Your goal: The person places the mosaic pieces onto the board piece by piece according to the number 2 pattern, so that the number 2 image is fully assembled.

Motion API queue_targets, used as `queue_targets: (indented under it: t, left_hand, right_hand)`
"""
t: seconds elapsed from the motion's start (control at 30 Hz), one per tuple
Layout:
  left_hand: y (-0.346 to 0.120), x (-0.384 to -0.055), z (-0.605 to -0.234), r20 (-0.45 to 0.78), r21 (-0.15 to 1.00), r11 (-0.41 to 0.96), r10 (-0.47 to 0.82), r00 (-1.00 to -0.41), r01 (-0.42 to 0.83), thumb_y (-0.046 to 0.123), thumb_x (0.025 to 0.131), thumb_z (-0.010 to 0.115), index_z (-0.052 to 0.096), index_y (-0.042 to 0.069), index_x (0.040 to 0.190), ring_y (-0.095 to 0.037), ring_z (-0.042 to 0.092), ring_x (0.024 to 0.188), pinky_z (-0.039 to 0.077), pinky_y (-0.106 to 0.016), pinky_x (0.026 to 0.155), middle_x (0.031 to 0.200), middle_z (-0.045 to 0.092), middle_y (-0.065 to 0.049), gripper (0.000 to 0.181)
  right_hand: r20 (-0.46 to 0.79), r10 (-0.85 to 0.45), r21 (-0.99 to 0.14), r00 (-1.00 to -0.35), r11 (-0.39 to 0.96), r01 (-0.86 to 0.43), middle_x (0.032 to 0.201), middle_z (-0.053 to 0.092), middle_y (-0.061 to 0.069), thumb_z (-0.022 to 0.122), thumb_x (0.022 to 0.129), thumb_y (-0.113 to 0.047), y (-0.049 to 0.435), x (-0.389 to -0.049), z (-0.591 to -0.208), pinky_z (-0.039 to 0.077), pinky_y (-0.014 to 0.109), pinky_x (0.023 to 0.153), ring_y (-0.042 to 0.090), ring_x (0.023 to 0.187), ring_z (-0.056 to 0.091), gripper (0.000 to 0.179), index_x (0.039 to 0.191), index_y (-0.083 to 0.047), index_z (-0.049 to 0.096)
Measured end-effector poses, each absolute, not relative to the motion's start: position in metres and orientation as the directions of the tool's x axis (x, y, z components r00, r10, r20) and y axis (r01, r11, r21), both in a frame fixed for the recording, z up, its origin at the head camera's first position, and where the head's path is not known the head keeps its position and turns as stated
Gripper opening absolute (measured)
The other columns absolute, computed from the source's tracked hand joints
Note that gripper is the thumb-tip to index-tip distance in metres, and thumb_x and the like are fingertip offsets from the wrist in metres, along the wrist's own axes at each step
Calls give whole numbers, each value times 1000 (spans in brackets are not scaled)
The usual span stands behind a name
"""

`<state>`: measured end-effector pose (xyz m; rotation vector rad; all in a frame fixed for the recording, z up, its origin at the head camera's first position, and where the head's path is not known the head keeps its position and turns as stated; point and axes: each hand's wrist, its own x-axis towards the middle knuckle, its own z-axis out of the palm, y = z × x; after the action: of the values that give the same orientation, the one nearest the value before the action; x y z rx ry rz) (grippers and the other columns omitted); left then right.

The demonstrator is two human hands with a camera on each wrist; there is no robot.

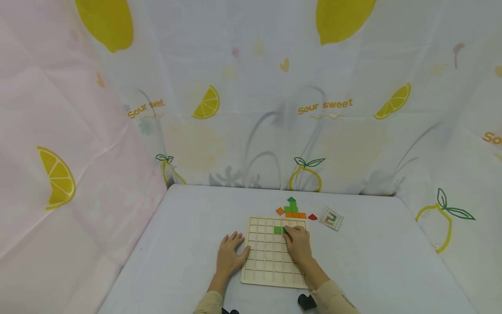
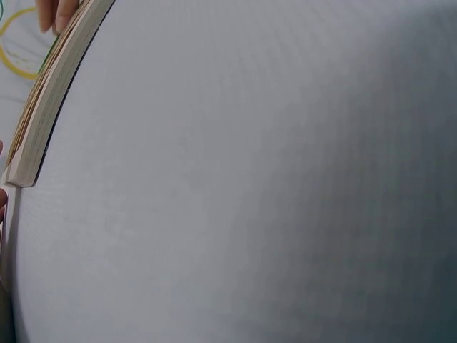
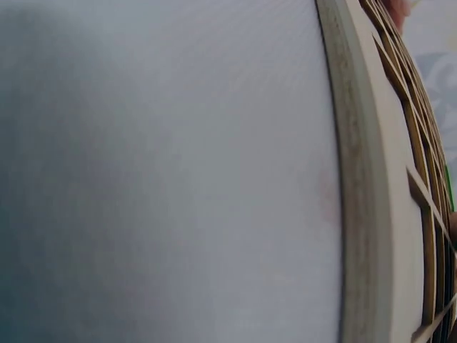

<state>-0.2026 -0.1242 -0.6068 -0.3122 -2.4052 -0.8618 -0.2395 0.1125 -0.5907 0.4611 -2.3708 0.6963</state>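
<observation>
A wooden grid board [image 1: 259, 265] lies flat on the white-covered table, seen edge-on in both wrist views. One green square tile [image 1: 277, 230] sits in a cell of an upper row. Just right of it, my right hand [image 1: 299, 245] pinches a second green square tile [image 1: 284, 230] at the board, its fingers partly covering the tile. My left hand [image 1: 230, 257] rests on the table at the board's left side, fingers spread and thumb at the edge. In the left wrist view, fingertips of the right hand [image 2: 57, 14] point down at the board.
Behind the board lie several orange squares [image 1: 296, 215], green squares [image 1: 291, 209], a green triangle [image 1: 291, 199], an orange diamond-turned square [image 1: 279, 211] and a red piece [image 1: 312, 216]. A printed pattern card [image 1: 331, 218] lies to their right. A black object [image 1: 306, 302] is near the right forearm.
</observation>
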Motion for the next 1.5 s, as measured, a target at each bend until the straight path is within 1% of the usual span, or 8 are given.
queue_targets:
  t: [0.17,0.33,0.63,0.8,0.93,1.07,1.2,1.5]
  left_hand:
    - [-125,-205,-606,588,499,773,30,-808,392,23,73,72,71,0,96,-36,62,105,42,-53,99,105,69,-16,32]
    - [-125,-205,-605,570,510,770,30,-821,383,23,74,71,71,0,97,-36,61,106,41,-53,100,106,69,-16,33]
    - [-123,-205,-605,581,510,770,21,-814,384,23,74,71,71,0,97,-36,62,106,41,-52,100,106,69,-16,33]
    - [-123,-204,-604,571,514,770,23,-821,379,24,75,71,71,0,97,-36,62,106,41,-52,101,106,69,-16,33]
    - [-124,-203,-604,563,519,769,21,-826,373,24,75,70,71,0,97,-36,62,106,41,-52,101,106,69,-16,33]
    - [-123,-203,-605,568,518,769,19,-823,375,24,74,71,71,0,96,-35,62,105,41,-52,100,105,69,-16,32]
    - [-123,-203,-606,568,518,766,23,-823,380,24,74,71,71,1,96,-35,62,106,41,-52,100,105,69,-15,32]
    - [-125,-203,-605,580,509,771,22,-815,383,24,74,71,71,1,96,-35,62,105,41,-52,100,105,69,-15,32]
  right_hand:
    - [590,-68,-515,-805,736,-439,84,70,13,74,75,-1,118,-241,-591,47,48,69,30,79,61,21,96,2,72]
    - [554,-18,-649,-832,617,-445,79,70,12,75,72,3,122,-243,-586,53,40,67,28,73,64,17,89,4,71]
    - [564,-52,-652,-824,584,-483,78,71,12,74,72,7,126,-245,-586,56,36,64,27,70,67,18,90,6,70]
    - [597,-133,-669,-791,461,-583,83,72,11,69,80,-1,136,-253,-597,57,35,62,23,72,68,19,98,6,68]
    - [542,-206,-719,-815,388,-577,86,72,13,64,84,-5,142,-256,-590,58,31,62,21,74,68,24,103,9,65]
    - [454,-148,-754,-879,462,-467,83,69,20,63,80,5,143,-257,-574,57,30,60,29,71,65,20,98,13,65]
    - [445,-33,-729,-895,568,-383,86,67,24,64,80,7,144,-268,-568,56,28,58,32,70,64,17,95,13,66]
    - [443,80,-658,-893,705,-263,92,62,30,64,78,-1,135,-301,-567,51,54,73,45,85,57,24,98,12,66]
